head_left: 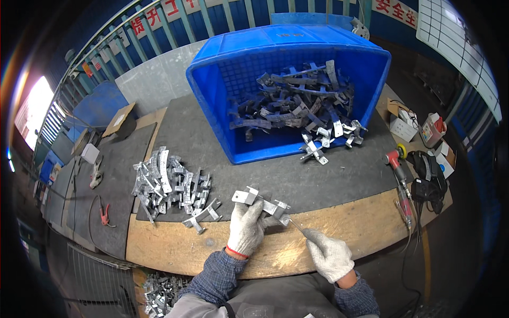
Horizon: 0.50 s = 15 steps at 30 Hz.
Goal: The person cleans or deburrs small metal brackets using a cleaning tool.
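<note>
My left hand [246, 229], in a knitted glove, is closed round a silvery metal bracket [273, 209] with end tabs, above the bench's front edge. My right hand [330, 254], gloved too, grips a thin rod-shaped metal tool [297, 226]. The tool's tip meets or comes very near the bracket's right end; its grip is hidden in my fingers. Left of my left hand lies a single bracket [202, 216], beside a pile of similar brackets [165, 180].
A blue plastic crate [212, 114] lies on its side, brackets [297, 100] spilling from its mouth. At right are a red air grinder [393, 158], black bag [428, 172] and small boxes [400, 124]. Red-handled pliers [105, 214] lie left. More metal parts [158, 297] sit below the bench.
</note>
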Motion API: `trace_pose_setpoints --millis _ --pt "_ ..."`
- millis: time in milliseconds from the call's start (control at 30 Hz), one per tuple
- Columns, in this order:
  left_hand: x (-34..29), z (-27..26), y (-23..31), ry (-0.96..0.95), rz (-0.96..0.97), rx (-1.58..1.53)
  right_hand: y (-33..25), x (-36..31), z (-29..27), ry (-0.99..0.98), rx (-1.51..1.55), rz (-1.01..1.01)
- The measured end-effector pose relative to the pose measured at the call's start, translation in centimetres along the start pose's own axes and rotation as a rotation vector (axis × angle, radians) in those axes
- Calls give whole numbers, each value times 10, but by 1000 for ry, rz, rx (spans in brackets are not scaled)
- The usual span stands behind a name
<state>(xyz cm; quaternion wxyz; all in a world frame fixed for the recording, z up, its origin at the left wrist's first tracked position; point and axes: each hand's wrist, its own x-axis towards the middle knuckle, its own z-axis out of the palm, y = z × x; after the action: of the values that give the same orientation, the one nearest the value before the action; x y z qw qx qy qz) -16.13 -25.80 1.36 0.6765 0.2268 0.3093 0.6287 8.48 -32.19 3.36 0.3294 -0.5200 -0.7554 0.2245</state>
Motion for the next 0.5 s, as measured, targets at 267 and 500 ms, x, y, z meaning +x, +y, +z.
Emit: trace_pose_setpoints --millis 267,500 --pt "-30 -2 -26 -148 337 377 -7 5 2 -151 -25 168" --pt "-69 35 -43 -85 118 545 5 7 21 -204 17 343"
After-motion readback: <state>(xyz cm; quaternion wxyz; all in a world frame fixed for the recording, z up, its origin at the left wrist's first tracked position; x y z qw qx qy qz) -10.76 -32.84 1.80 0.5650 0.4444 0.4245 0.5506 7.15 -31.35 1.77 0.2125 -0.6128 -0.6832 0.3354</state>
